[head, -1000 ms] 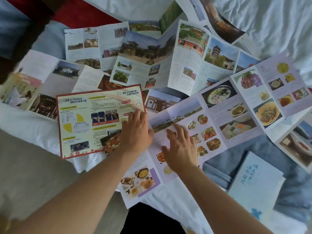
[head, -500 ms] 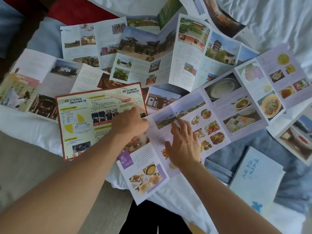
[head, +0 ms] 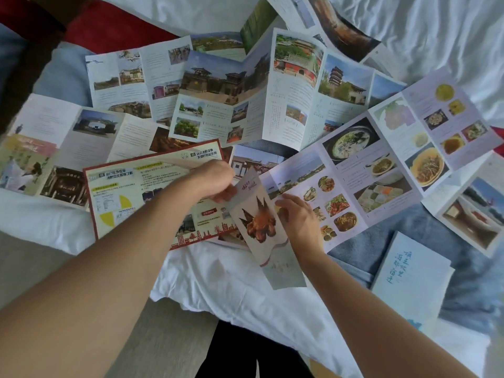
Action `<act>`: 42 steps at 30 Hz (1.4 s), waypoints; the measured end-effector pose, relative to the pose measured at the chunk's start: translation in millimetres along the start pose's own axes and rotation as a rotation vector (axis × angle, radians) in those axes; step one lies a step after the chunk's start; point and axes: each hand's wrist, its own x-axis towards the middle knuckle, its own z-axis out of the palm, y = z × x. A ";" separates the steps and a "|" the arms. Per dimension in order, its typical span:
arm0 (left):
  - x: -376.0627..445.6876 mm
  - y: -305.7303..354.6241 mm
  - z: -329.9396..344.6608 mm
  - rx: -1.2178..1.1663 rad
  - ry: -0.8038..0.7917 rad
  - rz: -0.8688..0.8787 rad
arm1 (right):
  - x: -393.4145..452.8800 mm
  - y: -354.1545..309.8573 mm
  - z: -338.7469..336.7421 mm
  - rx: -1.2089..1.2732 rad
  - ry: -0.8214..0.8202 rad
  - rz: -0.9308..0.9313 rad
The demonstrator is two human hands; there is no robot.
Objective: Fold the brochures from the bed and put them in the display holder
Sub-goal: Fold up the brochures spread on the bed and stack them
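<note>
A long food brochure (head: 362, 170) lies unfolded across the bed (head: 231, 282), running from the near centre out to the far right. Its near-left end panel (head: 266, 230) (printed with a roast bird) is lifted off the bedding and turned over toward the right, its top edge pinched by the left hand (head: 215, 181), whose fingers are curled round the paper. The right hand (head: 302, 222) rests on the brochure just right of the raised panel, fingers spread and fairly straight, pressing along the fold line.

Under the left forearm a yellow leaflet (head: 131, 195) with a red border lies flat, its right part hidden by the arm and the lifted panel. Further away, a temple brochure (head: 245, 96) stands partly creased in a zigzag, overlapping a paler one (head: 122, 77) to its left. At the far left another open brochure (head: 54, 143) is spread flat, partly tucked beneath the yellow leaflet. More sheets are seen at the far right edge (head: 474, 211) and at the top (head: 335, 25), the latter only partly in view.

A pale blue booklet (head: 411, 274) lies closed at the near right on a blue blanket (head: 360, 257). A red cushion (head: 109, 25) is seen at the far left. The display holder is not seen.
</note>
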 end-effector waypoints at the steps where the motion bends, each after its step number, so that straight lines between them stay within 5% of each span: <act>1: 3.3 -2.6 6.7 0.137 0.055 0.090 | 1.2 -0.9 -3.2 0.095 0.048 0.049; 8: 10.1 -4.4 50.9 0.532 0.283 0.428 | 8.4 2.0 -23.5 0.430 0.108 0.324; 16: 11.7 0.9 64.8 0.724 0.366 0.494 | -5.1 21.4 -18.4 0.078 0.142 0.095; 25: 21.5 19.2 80.7 0.543 0.465 0.469 | -1.6 41.2 -17.0 -0.059 0.145 -0.004; 38: -1.4 69.9 84.9 0.144 0.361 0.274 | 7.7 71.4 -82.7 -0.137 0.102 0.095; 42: -9.5 78.5 96.7 0.071 0.405 0.419 | 4.3 80.6 -87.9 -0.114 0.041 0.112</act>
